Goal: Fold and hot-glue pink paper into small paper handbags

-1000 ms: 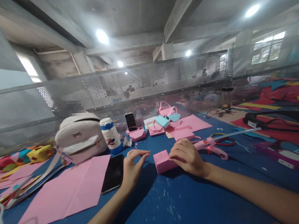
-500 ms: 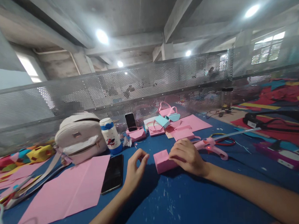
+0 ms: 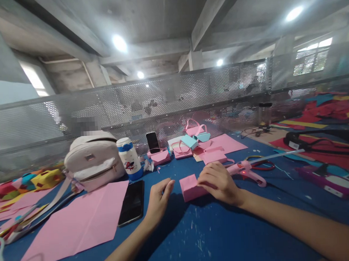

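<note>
So the right hand (image 3: 220,184) has its fingers bent over the right end of a small pink folded-paper box (image 3: 190,188), gripping it on the tabletop. Left hand (image 3: 157,201) is just off the box's left side, thumb up against the forefinger; can't tell if anything tiny's pinched there. Black smartphone (image 3: 132,203) sits by the left wrist, pink glue gun (image 3: 247,171) crowds the right knuckles, scuffed blue tabletop (image 3: 197,234) stretches out in front.
</note>
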Tool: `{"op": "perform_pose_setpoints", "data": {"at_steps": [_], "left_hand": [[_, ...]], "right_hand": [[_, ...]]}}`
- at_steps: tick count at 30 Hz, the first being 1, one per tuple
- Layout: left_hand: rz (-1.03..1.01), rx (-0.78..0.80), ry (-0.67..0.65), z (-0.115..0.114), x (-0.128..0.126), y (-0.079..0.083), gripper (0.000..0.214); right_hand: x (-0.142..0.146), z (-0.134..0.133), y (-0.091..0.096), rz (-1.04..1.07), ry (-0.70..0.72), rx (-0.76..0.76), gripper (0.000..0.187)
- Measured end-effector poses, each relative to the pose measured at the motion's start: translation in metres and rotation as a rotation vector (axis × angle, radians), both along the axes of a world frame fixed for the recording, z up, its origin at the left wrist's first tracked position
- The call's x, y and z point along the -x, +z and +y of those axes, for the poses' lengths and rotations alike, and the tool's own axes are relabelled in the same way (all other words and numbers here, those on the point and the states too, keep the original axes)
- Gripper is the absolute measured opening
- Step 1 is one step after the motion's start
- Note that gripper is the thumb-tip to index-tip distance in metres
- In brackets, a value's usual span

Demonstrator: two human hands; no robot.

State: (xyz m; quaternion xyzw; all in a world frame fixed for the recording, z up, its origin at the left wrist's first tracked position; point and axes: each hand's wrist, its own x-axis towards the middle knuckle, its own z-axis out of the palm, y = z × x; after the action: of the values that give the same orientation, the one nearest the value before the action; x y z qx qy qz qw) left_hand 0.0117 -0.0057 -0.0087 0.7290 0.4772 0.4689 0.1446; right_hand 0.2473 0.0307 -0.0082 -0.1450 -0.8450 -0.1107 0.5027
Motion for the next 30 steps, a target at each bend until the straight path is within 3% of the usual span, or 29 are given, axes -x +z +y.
{"op": "perform_pose_setpoints", "data": {"at_steps": [11, 23, 30], "left_hand": [[-0.031, 0.012, -0.037, -0.003, 0.0, -0.001, 0.058], [-0.128, -0.083, -0.09, 0.001, -0.002, 0.002, 0.021], [-0.141, -0.083, -0.032, 0.007, 0.006, -0.004, 0.016]], "right_hand": [[0.0, 0.001, -0.001, -0.007, 0.002, -0.009, 0.012], [-0.001, 0.001, -0.002, -0.014, -0.004, -0.009, 0.012], [-0.001, 0.002, -0.002, -0.008, -0.013, -0.012, 0.012]]}}
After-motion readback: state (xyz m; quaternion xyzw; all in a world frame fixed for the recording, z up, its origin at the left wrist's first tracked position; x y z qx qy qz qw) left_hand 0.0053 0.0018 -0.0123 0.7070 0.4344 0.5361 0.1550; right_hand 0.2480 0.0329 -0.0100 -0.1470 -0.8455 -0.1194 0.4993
